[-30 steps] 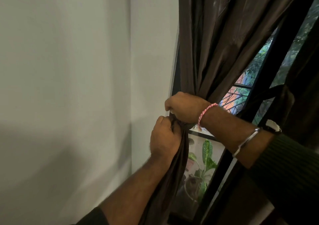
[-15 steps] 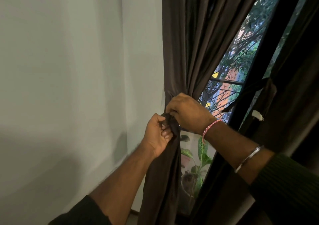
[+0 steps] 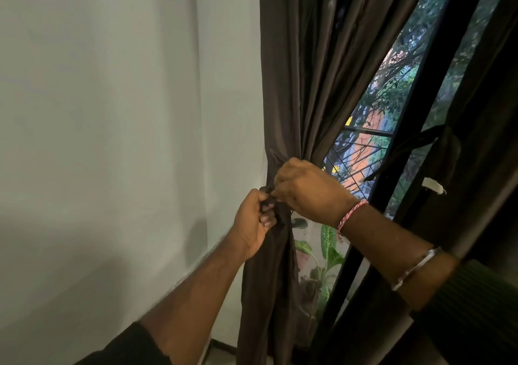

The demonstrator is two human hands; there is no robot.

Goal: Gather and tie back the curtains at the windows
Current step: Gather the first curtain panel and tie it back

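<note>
Both my forearms reach in from the lower edge, my sleeves cut off by the frame. My left hand (image 3: 253, 221) has its fingers curled tight round a dark strip of fabric at the waist of the brown curtain (image 3: 305, 84), which is gathered into a narrow bunch against the white wall (image 3: 112, 112). My right hand (image 3: 308, 191) comes over from the other side, knuckles toward me; its fingertips are hidden behind the hand, so I can tell they pinch in at the same knot but not what exactly they hold. A pink thread band (image 3: 350, 214) and a metal bangle (image 3: 414, 269) sit on that wrist. Beyond the bunch, leafy plants (image 3: 328, 247) show through the glass, blurred. Farther right, a second curtain (image 3: 476, 140) hangs already tied, mostly in shadow.
</note>
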